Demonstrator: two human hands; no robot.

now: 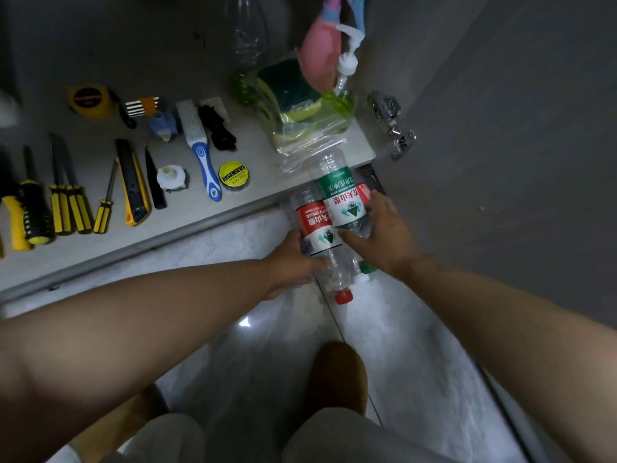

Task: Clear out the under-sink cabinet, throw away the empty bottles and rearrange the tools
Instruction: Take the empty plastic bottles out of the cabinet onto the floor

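Grey-clad knees (337, 439) and a brown slipper (338, 375) are sitting closest in the head view, with both bare forearms reaching forward over the pale tiled floor (233, 345). The left hand (293, 262) is curling its fingers round a red-labelled water bottle (317, 228), whose red cap (344, 296) is pointing back toward the person. The right hand (380, 238) is grasping a green-labelled water bottle (340, 192), which is lying against the red-labelled one on its right side, green cap (368, 267) just below the wrist. Both clear bottles are hanging above the floor, their bases reaching just past the front edge of the cabinet floor (200, 222).

Just beyond the grip a clear bag of sponges (293, 95) is lying beside a pump bottle of green liquid (344, 91), and a large clear bottle (247, 31) is standing farther back. Left of the grip, a roll of PVC tape (233, 176), a blue-and-white brush (200, 152), a utility knife (133, 185), yellow-handled screwdrivers (66, 202) and a tape measure (90, 100) are lying in rows. Right of the grip, beyond it, a metal hinge (390, 125) is showing on the open cabinet door (500, 128)
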